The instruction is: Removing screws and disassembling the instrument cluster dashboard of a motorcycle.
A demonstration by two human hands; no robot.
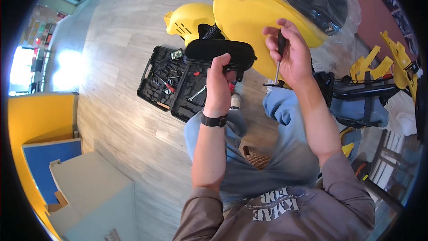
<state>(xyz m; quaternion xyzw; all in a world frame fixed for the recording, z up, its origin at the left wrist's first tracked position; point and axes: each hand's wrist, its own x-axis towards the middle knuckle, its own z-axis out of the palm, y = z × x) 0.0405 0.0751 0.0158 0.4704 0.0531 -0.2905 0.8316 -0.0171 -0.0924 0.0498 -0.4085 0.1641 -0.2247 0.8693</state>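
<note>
My left hand (218,82) is closed on the lower edge of a black, elongated oval part (218,53), thumb on its face and the other fingers mostly hidden beneath. In my raised right hand (294,58) is a screwdriver (281,43) with a dark handle, its thin shaft pointing down toward my knee. A large yellow body panel (238,18) of a vehicle lies just beyond both hands. Left of it are a rounded yellow cover (189,20) with slots and a black coil spring (213,31).
An opened black tool case (151,101) with wrenches and other tools lies on the wood-look floor. Clear plastic wrap (350,0) covers a dark part at the upper right. Yellow frame pieces (372,64) stand on the right. A pale cabinet (91,183) is at lower left.
</note>
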